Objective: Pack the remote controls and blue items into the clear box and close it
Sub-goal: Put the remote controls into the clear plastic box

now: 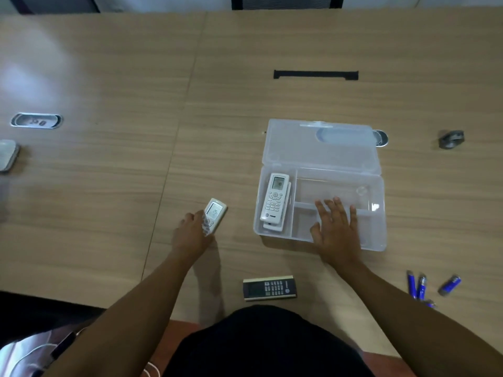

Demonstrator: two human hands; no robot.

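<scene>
White remote (214, 215): clamped in left hand (194, 232) fingers, long axis toward 1 o'clock; clear box (378, 213) at 3 o'clock, steadied by right hand (336, 229), fingers spread flat.

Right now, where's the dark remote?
In the head view the dark remote lies flat on the table at the near edge, outside the clear box, between the person's forearms and left of the blue items.

White remotes (275, 199), 1 black remote (269, 288), blue lighters (449, 285), clear box (381, 235), tan woodgrain table (136, 91).
</scene>
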